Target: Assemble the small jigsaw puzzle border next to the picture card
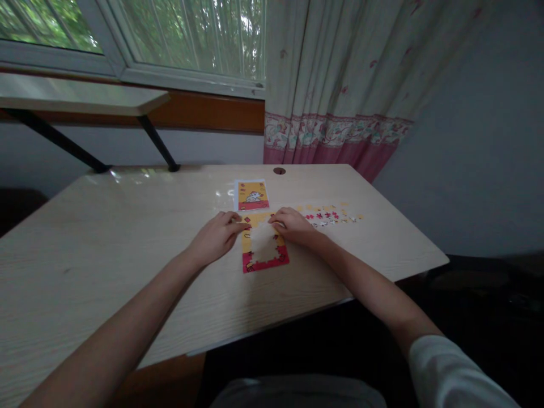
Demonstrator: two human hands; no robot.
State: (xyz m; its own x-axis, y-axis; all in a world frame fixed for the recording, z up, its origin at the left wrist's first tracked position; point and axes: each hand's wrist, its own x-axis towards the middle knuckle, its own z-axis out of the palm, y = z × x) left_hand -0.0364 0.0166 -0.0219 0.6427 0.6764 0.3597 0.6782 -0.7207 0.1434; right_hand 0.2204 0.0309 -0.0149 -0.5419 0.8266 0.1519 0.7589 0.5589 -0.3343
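A partly assembled jigsaw puzzle (266, 264) lies flat on the table as a yellow and red border, with bare tabletop showing in its middle. My left hand (217, 237) pinches its upper left edge, thumb and forefinger close together. At the upper right of the border, my right hand (294, 225) has its fingertips drawn together on the puzzle; whether a loose piece is between them is hidden. Just beyond the puzzle lies a reference picture (251, 195) with a white cartoon animal on yellow and red. Loose puzzle pieces (327, 215), yellow, red and white, spread to the right of my right hand.
The wooden table (170, 306) has a cable hole (279, 170) near its back edge. A raised shelf (80, 95) on black legs stands at the back left. Behind are a window (191, 39) and a patterned curtain (331, 73).
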